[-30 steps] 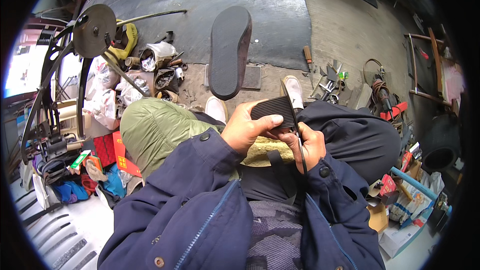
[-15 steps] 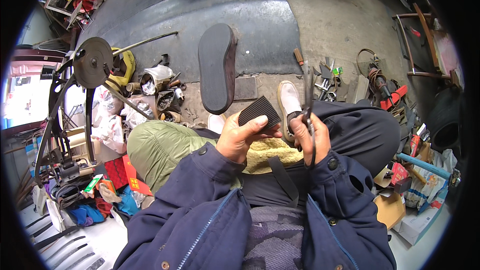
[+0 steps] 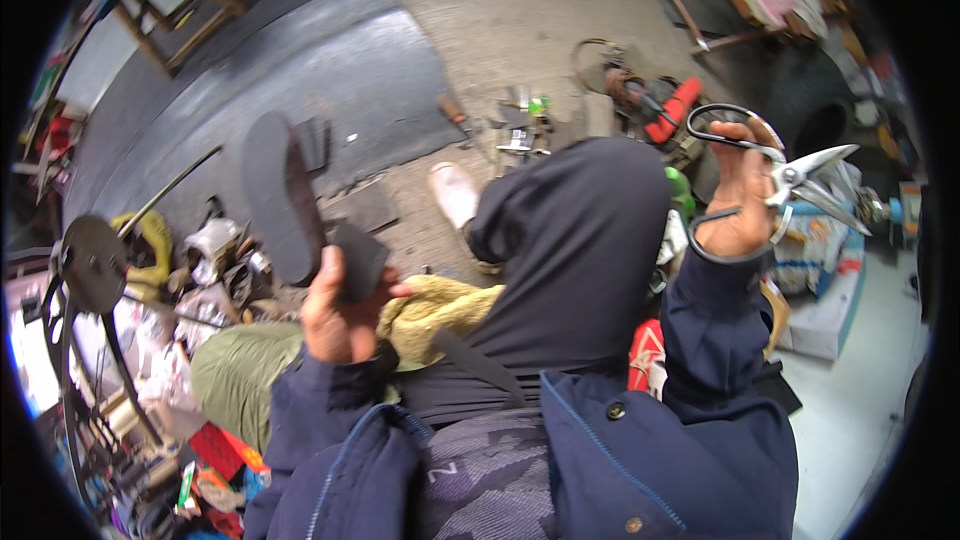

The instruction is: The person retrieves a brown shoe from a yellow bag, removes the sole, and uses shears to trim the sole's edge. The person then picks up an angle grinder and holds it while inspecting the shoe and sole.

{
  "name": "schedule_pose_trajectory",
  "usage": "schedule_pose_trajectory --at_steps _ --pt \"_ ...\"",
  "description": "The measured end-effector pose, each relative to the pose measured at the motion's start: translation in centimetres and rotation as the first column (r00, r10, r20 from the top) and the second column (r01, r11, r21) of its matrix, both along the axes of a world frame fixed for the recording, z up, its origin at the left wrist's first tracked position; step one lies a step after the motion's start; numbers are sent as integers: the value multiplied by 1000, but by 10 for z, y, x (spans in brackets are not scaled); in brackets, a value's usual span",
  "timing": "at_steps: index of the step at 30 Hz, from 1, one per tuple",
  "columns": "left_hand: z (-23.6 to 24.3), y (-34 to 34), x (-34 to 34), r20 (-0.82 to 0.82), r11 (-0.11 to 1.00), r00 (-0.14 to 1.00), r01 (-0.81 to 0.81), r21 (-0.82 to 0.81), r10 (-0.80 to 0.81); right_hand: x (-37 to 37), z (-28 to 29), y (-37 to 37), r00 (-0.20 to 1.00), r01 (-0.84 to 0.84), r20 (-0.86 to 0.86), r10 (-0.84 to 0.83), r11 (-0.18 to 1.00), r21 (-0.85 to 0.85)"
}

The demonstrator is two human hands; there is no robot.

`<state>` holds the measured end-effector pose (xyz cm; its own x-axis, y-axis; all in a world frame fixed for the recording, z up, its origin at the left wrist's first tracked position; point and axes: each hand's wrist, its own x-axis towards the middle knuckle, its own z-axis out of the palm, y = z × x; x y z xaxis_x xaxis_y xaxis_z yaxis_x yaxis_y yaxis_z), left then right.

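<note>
My left hand (image 3: pixel 340 315), blurred, is closed on a small dark ribbed rubber piece (image 3: pixel 358 260), pinched between thumb and fingers. Just beyond it, an upturned shoe (image 3: pixel 275 195) shows its dark flat sole; what holds it up is hidden. Far to the right, my right hand (image 3: pixel 738 190) is raised with its fingers in the black loop handles of a pair of scissors (image 3: pixel 795 176). The silver blades stand apart, pointing right, with nothing between them. A yellow fluffy cloth (image 3: pixel 435 305) lies over my lap, beside my left hand.
A black wheel (image 3: pixel 94 263) on a metal machine frame stands at the left. Loose tools (image 3: pixel 518 130) and a screwdriver (image 3: pixel 452 112) lie on the floor ahead. A red tool (image 3: pixel 673 110) and a white-blue box (image 3: pixel 825 315) are at the right. A wooden stool (image 3: pixel 190 5) stands far left.
The view has swung right. My right hand has moved out to the right, and the scissors have turned and opened. My left hand still holds the rubber piece.
</note>
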<state>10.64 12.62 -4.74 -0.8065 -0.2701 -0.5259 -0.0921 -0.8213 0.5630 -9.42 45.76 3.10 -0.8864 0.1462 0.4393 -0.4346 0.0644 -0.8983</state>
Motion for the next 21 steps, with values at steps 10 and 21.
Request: schedule_pose_trajectory --at_steps 10,21 --pt "4 -3 5 -20 976 998 58 -209 -64 133 -200 97 668 -237 593 -449 628 742" --pt "3 -13 7 -49 879 992 83 -470 -120 154 -209 125 408 -465 672 -617 494 735"
